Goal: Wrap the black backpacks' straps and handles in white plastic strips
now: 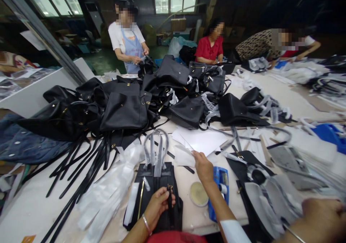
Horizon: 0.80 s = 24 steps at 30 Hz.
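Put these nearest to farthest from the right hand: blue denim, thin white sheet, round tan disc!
1. Thin white sheet, at the fingertips of the right hand.
2. Round tan disc, below the hand.
3. Blue denim, far left of the head view.

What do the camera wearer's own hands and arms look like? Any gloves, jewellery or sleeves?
Both hands are bare, with no gloves. The left hand has a slim, shiny, silver-coloured bangle around its wrist. The right hand shows no bangle; farther up that arm sits a plain, pale sleeve. No cables or markings show on either arm.
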### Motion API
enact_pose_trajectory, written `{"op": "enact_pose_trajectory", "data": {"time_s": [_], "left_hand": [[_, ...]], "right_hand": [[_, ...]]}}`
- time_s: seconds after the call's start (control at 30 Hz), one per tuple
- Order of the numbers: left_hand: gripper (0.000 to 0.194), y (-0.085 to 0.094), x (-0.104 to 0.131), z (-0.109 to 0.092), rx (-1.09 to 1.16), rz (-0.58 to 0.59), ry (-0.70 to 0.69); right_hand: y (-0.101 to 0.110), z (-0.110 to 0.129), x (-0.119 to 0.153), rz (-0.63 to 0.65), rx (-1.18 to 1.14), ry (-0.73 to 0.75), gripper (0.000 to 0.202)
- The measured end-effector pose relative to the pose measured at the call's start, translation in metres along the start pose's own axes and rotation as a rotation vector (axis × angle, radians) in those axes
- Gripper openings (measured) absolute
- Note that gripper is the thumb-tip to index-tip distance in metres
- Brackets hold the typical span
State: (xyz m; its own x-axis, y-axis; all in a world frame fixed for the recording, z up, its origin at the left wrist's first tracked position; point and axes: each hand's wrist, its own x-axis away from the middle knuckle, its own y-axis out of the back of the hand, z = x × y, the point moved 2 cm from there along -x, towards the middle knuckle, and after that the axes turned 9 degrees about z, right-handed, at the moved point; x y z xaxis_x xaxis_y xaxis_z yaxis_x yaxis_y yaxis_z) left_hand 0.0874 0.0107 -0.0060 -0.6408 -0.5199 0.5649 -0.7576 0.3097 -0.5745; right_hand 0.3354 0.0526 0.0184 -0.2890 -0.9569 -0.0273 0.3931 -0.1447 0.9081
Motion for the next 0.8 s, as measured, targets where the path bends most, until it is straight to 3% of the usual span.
{"op": "enact_pose_trajectory", "data": {"time_s": [0.13, 0.27, 0.33, 0.47, 0.63, 0.8], "left_hand": [[0.03, -0.002, 0.01, -0.007, -0.073, -0.054, -0.054], [0.031, 0.001, 0.015, -0.007, -0.161, -0.091, -0.081], [0.031, 0.001, 0.016, -0.007, -0.235, -0.108, -0.143], [0.026, -0.003, 0.018, -0.013, -0.471, -0.132, -0.315], [0.019, -0.01, 0.021, -0.021, -0.78, -0.231, -0.422], [0.018, -0.013, 0.02, -0.026, -0.89, -0.262, -0.43]], "right_hand": [[0.01, 0.004, 0.037, 0.029, -0.374, 0.15, 0.03], [-0.002, 0.003, 0.07, 0.048, -0.541, 0.011, 0.026], [-0.013, 0.005, 0.08, 0.043, -0.582, -0.059, 0.038], [-0.035, 0.021, 0.086, 0.126, -0.835, -0.175, 0.052], [-0.05, 0.049, 0.088, 0.448, -1.188, -0.196, 0.049], [-0.041, 0.048, 0.084, 0.51, -1.058, -0.071, 0.034]]}}
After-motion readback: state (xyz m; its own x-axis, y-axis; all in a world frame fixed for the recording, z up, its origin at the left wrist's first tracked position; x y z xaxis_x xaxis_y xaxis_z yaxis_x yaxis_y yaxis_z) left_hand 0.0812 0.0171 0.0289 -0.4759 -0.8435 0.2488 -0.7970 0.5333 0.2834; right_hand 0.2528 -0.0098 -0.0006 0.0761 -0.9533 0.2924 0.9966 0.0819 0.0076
